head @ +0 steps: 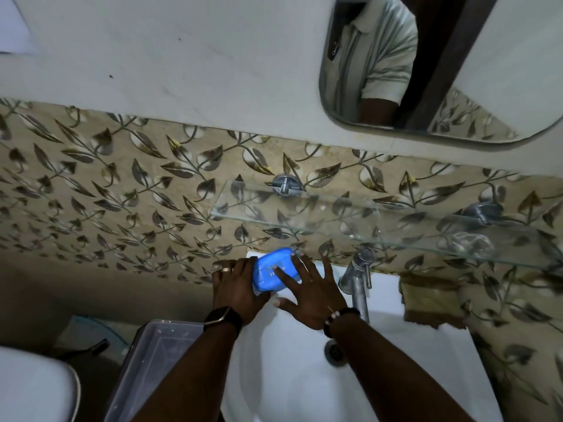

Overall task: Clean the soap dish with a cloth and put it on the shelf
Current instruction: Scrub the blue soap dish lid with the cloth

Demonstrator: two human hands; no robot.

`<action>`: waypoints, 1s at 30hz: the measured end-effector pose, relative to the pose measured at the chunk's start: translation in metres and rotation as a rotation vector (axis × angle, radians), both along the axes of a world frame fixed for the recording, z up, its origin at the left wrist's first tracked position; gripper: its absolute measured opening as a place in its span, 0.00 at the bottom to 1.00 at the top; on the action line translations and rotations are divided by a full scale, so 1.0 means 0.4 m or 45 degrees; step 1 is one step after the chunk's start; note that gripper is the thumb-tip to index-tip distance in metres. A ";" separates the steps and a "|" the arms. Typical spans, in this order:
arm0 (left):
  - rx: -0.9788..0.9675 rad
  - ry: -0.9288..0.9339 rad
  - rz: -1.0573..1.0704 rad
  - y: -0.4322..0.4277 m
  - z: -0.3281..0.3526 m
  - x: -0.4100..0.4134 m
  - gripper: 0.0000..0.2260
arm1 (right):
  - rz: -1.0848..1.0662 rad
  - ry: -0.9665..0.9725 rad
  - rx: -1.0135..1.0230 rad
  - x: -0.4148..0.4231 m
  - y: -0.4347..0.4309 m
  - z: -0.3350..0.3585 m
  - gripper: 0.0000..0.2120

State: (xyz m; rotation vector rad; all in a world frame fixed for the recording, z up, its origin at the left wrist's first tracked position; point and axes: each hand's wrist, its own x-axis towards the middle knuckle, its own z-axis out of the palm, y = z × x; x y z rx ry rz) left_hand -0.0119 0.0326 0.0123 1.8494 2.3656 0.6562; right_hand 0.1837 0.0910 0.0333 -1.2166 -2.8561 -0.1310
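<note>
- Soap dish (275, 274): one, blue, on the back left corner of the white sink (304, 376); pale marks on top, not legible; contents not visible.
- Left hand (236, 289): fingers curled round the dish's left end.
- Right hand (312, 295): fingers straight, spread, tips resting on the dish.
- Cloth (432, 300): one, brown, right of the tap (358, 278).
- Glass shelf (304, 214): one, above the sink.

Blurred, unreadable marks on soap dish (268, 281)
</note>
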 end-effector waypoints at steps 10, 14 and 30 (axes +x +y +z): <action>0.175 -0.025 -0.080 -0.123 0.103 -0.007 0.37 | 0.045 0.086 0.210 0.014 -0.104 0.142 0.32; 0.217 0.002 -0.190 -0.161 0.128 0.028 0.37 | 0.010 0.057 0.274 0.075 -0.160 0.180 0.31; 0.214 -0.536 -0.672 -0.212 0.158 0.286 0.36 | -0.217 0.320 0.480 0.379 -0.345 0.169 0.11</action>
